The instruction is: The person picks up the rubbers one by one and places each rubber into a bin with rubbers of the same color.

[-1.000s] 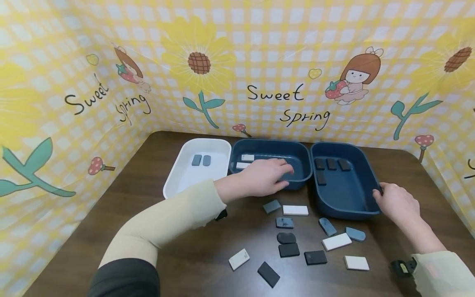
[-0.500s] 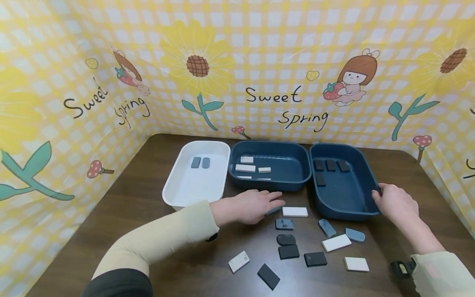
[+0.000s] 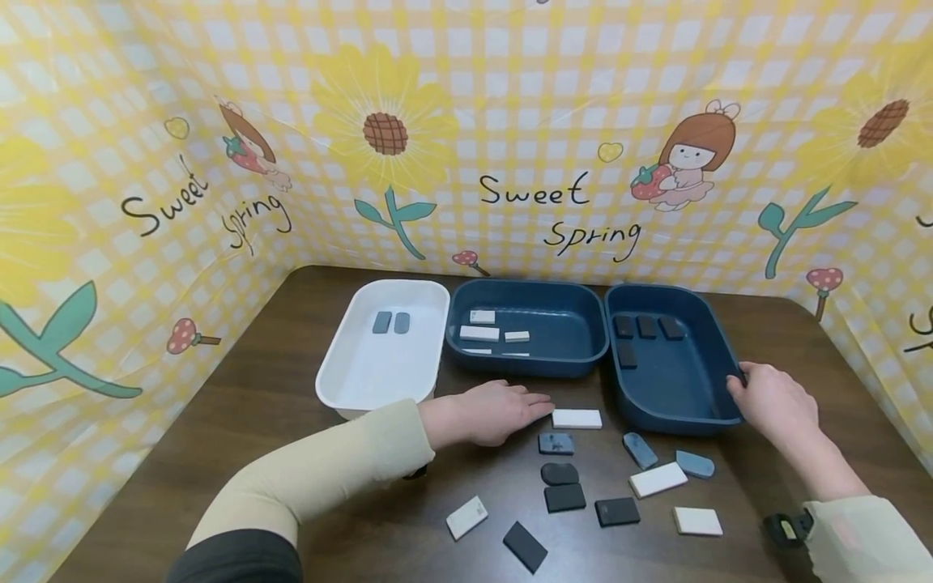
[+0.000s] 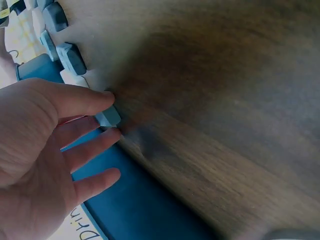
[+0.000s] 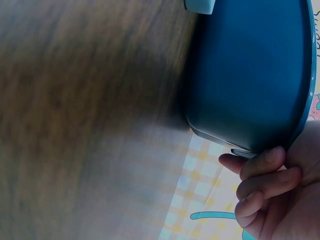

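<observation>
My left hand (image 3: 499, 413) is over the table in front of the middle dark blue tray (image 3: 564, 324). Its thumb and index finger pinch a small grey-blue block (image 4: 109, 116), while the other fingers are spread; in the head view the hand hides this block. A white block (image 3: 577, 419) lies just past the fingertips. With curled fingers, my right hand (image 3: 776, 405) holds the outer side of the right dark blue tray (image 3: 674, 393). Black blocks (image 3: 646, 327) lie in that tray, white blocks (image 3: 479, 333) in the middle one, and two grey-blue blocks (image 3: 381, 322) in the white tray (image 3: 379, 376).
Loose blocks lie before the trays: a marbled blue block (image 3: 556, 444), rounded blue blocks (image 3: 640, 450), white blocks (image 3: 658, 480) and black blocks (image 3: 525, 546). A yellow checked cloth (image 3: 437, 146) stands behind the brown table (image 3: 379, 526).
My left hand has come out of the middle tray toward me, leaving a smaller white block there, and now pinches the grey-blue block on the table. The right hand has stayed on its tray.
</observation>
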Action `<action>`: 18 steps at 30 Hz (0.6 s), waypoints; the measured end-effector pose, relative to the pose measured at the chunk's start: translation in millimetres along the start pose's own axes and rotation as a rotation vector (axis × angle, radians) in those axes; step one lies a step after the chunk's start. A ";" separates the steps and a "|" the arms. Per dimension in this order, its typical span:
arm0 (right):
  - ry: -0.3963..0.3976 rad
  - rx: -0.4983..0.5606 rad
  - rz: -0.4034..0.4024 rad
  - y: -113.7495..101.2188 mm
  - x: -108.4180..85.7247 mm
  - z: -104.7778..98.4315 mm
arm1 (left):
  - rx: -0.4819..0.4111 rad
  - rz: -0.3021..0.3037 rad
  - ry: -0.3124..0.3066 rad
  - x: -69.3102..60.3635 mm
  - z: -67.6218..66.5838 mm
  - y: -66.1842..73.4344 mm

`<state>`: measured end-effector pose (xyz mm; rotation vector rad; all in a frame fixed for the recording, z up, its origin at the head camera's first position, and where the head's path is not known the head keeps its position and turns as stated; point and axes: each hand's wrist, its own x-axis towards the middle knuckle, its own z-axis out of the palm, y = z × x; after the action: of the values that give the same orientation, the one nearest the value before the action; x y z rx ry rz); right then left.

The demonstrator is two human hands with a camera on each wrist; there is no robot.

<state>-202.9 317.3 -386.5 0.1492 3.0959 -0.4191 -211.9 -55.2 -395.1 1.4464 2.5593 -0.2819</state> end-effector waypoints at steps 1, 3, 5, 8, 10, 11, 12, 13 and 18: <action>-0.001 -0.002 -0.001 0.1 -0.4 0.2 | 0.006 0.004 0.008 0.2 0.5 0.4; -0.001 -0.007 -0.005 0.4 -1.3 0.7 | 0.019 0.014 0.024 0.5 1.5 1.2; -0.008 -0.006 -0.001 0.9 -2.2 1.2 | 0.020 0.020 0.034 0.3 1.1 2.1; -0.009 -0.004 -0.003 1.2 -3.2 2.0 | 0.004 0.025 0.044 0.3 0.2 2.6; -0.007 0.000 -0.006 1.0 -3.1 2.0 | -0.008 0.024 0.052 0.5 -0.8 1.9; -0.003 0.001 -0.008 0.8 -3.0 1.7 | -0.013 0.025 0.057 0.9 -0.9 1.1; 0.000 0.002 -0.010 0.7 -2.7 1.5 | -0.017 0.027 0.062 1.4 -0.8 0.2; 0.002 0.003 -0.011 0.5 -2.3 1.1 | -0.019 0.027 0.063 1.8 -0.9 -0.7; -0.007 0.004 -0.004 0.3 -0.2 -0.9 | -0.021 0.030 0.067 1.4 -2.1 -4.5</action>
<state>-202.7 317.8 -385.7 0.1414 3.0898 -0.4243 -216.7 -55.8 -393.1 1.5103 2.5815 -0.2044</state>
